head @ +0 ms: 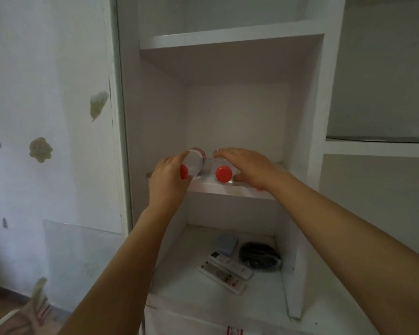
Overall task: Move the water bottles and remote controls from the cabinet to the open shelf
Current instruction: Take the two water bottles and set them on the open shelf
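Observation:
Two clear water bottles with red caps lie on their sides on the middle shelf (228, 188), caps pointing toward me. My left hand (169, 177) grips the left bottle (194, 163) from its left side. My right hand (249, 166) lies over the right bottle (221, 171), fingers curled around it. A small patch of red shows under my right wrist. On the lower shelf (184, 276) two white remote controls (228, 268) lie side by side.
A pale blue box (226, 243) and a black bundle (259, 257) sit behind the remotes. An empty shelf (228, 36) is above. More white shelving (377, 147) stands to the right. A peeling wall (46, 117) is on the left.

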`<state>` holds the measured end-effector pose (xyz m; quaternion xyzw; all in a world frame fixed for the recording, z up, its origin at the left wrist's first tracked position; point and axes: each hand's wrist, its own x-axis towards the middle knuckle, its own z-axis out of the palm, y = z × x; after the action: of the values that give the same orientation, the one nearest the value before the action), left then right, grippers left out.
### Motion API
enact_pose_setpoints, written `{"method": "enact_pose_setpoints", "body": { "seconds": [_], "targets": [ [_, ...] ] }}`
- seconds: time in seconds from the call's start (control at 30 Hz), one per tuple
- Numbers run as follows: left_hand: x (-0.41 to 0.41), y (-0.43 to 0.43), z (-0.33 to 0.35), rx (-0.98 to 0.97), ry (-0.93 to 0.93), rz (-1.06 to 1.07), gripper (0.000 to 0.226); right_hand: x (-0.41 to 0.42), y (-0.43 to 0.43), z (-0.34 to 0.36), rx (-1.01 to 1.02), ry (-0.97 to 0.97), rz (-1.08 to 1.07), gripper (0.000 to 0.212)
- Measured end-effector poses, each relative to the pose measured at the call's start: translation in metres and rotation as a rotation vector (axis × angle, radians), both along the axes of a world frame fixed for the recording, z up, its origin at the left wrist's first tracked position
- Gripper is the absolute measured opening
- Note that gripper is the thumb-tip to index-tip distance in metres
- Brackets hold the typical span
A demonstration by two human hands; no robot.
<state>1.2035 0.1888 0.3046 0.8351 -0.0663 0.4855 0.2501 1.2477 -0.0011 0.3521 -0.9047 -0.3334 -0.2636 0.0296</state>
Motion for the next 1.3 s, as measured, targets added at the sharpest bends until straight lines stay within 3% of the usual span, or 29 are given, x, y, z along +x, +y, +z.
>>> {"method": "enact_pose_setpoints", "body": {
  "seconds": [0.33, 0.73, 0.9, 1.3],
  "targets": [
    [-0.004, -0.001, -0.010, -0.155, 0.014, -0.157, 0.070, -0.006, 0.001, 0.001, 0.039, 0.046, -0.006, 0.072],
    [0.004, 0.000, -0.009, -0.253, -0.006, -0.330, 0.055, -0.003, 0.008, 0.006, 0.016, 0.131, 0.065, 0.063],
    [0.007, 0.003, -0.009, -0.238, 0.014, -0.274, 0.056, -0.001, 0.007, 0.000, 0.000, 0.086, 0.073, 0.065],
    [-0.028, -0.012, -0.012, -0.264, -0.043, -0.210, 0.052, -0.008, -0.006, -0.027, 0.201, -0.066, 0.135, 0.061]
  ]
}}
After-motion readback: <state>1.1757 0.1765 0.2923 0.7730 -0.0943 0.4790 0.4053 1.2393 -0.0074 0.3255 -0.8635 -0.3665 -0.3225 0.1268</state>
